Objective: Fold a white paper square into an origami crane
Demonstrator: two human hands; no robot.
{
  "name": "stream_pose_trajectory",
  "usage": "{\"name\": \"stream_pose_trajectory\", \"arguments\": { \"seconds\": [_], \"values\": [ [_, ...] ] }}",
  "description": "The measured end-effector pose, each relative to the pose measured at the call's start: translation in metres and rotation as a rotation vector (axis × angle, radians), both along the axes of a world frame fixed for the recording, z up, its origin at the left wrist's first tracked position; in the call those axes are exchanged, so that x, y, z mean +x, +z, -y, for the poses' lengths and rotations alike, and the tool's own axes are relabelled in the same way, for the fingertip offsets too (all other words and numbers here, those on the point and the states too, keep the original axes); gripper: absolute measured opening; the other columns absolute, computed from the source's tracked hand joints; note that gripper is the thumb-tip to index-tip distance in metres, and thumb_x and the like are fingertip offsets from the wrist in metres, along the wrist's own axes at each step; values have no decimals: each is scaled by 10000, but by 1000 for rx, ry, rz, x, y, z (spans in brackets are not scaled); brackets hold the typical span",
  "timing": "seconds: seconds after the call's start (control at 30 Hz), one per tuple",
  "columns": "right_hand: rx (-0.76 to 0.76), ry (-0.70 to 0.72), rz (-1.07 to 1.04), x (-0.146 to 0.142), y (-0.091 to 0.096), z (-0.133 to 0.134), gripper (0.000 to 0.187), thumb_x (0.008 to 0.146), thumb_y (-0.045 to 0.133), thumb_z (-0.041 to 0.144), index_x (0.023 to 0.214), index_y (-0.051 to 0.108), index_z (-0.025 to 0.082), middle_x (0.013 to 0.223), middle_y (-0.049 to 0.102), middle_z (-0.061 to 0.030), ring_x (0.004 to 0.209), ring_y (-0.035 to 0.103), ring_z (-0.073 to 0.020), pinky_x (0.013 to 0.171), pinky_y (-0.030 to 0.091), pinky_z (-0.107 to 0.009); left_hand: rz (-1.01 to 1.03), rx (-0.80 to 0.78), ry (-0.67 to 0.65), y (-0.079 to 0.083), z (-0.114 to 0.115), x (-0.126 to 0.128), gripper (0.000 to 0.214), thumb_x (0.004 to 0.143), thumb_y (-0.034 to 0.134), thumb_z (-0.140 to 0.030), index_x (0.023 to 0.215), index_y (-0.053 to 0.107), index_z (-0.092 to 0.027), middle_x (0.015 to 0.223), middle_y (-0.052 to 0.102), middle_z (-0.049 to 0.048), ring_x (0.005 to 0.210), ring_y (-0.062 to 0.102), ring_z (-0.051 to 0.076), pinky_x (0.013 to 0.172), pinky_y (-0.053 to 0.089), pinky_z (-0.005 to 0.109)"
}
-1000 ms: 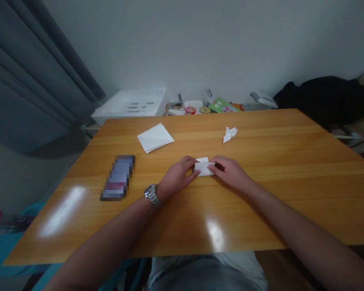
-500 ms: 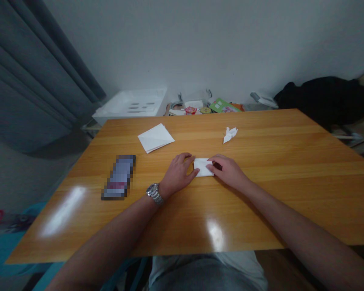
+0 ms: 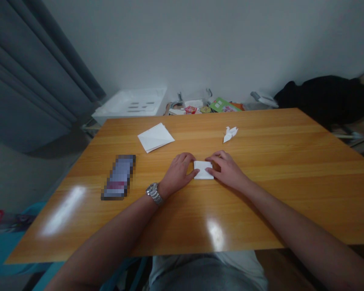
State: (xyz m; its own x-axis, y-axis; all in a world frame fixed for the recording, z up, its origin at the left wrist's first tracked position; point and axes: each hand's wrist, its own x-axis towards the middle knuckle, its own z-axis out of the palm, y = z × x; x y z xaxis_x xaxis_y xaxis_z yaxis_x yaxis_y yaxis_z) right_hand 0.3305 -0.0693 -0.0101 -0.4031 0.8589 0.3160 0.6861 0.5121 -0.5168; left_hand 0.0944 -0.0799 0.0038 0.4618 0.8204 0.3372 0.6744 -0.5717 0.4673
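A small folded white paper (image 3: pixel 203 170) lies flat on the wooden table in front of me, between both hands. My left hand (image 3: pixel 179 171), with a metal watch (image 3: pixel 154 193) on its wrist, has its thumb on the paper's left edge and its fingers curved at the far left corner. The thumb of my right hand (image 3: pixel 228 169) rests on the paper's right part, while its fingers curl round by the far right corner. Beyond the right hand stands a white origami crane (image 3: pixel 230 134). Larger white paper sheets (image 3: pixel 156 138) lie farther back on the left.
A phone with a blurred screen (image 3: pixel 119 177) lies on the table (image 3: pixel 261 226) at left. Behind the far edge are a white foam box (image 3: pixel 133 103), a green booklet (image 3: pixel 224 105) and small packets. Black cloth (image 3: pixel 324 99) is heaped at back right.
The folded paper has shifted slightly toward me. My right fingers have moved from its right edge to just beyond its far edge. My left hand has barely moved.
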Motion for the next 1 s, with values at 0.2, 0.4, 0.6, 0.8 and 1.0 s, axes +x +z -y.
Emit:
{"name": "stream_pose_trajectory", "arguments": {
  "seconds": [0.2, 0.4, 0.6, 0.8, 1.0],
  "values": [
    [-43, 32, -83, -1, 8, 1, 129, 884, 661, 302, 976, 653, 213, 1031, 609, -82, 1001, 572, -254, 903, 466, -411, 148, -144, -15, 5, 2, 2, 177, 933, 585, -256, 1094, 544, -197, 1059, 646, 65, 1012, 617, 220, 926, 511, 391],
    [-214, 20, -237, -4, 14, 6, 132, 898, 624, 315, 988, 620, 219, 865, 655, -25, 774, 596, -196, 699, 476, -319, 354, -256, 1, 11, 4, 5, 176, 950, 553, -236, 1124, 550, -205, 1016, 674, 30, 920, 657, 159, 849, 556, 306],
    [-266, 15, -401, -4, 11, 7, 209, 895, 624, 350, 1062, 633, 225, 912, 678, -33, 782, 623, -191, 713, 505, -322, 464, -307, -2, 10, 7, 6, 164, 952, 560, -264, 1099, 581, -195, 1032, 683, 38, 910, 668, 147, 843, 576, 296],
    [-269, 10, -450, -4, 11, 8, 241, 899, 623, 376, 1080, 641, 218, 916, 679, -41, 804, 639, -199, 709, 518, -320, 538, -334, 23, 4, 5, 6, 200, 927, 601, -277, 1104, 579, -188, 998, 675, 43, 871, 658, 136, 771, 576, 263],
    [-254, -2, -455, -5, 13, 9, 230, 898, 629, 365, 1070, 660, 215, 901, 688, -38, 783, 642, -192, 702, 514, -309, 598, -362, 41, 7, 6, 8, 195, 906, 630, -269, 1075, 590, -179, 934, 672, 28, 772, 640, 113, 670, 546, 210]
  ]
}}
